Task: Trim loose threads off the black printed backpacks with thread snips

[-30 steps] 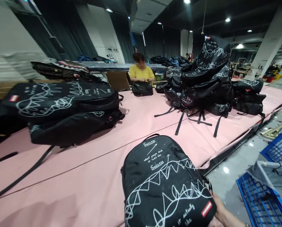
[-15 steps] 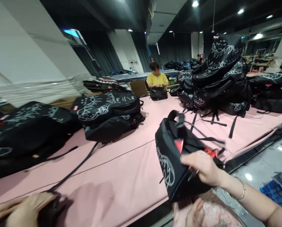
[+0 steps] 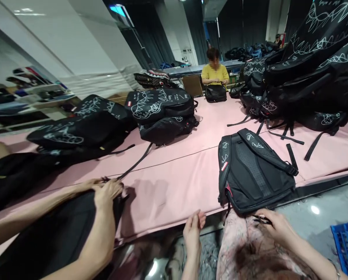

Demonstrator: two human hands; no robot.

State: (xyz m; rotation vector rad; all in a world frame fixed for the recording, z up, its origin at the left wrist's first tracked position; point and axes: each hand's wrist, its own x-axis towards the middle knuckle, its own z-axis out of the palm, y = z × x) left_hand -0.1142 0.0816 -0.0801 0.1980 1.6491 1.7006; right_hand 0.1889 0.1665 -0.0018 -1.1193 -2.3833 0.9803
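A black backpack (image 3: 257, 175) lies on the pink table with its padded back panel and straps facing up, overhanging the near edge slightly. My right hand (image 3: 274, 223) is closed just below its near end, around a small black thing (image 3: 261, 220) with pale marks, whose kind I cannot make out. My left hand (image 3: 194, 229) hangs in front of the table edge, left of the backpack. Its fingers are loosely bent with nothing in them, and it touches no bag.
At left, a co-worker's hands (image 3: 108, 190) grip another black bag (image 3: 60, 225). Stacked backpacks with white scribble prints (image 3: 162, 111) stand behind, and a taller pile (image 3: 302, 85) rises at right. A person in yellow (image 3: 214, 74) sits at the far end. A blue crate (image 3: 347, 245) stands lower right.
The backpack, tilted up in my right hand before, now lies flat with its straps upward. My right hand has moved down to its near end; my left has shifted left. The view has turned left.
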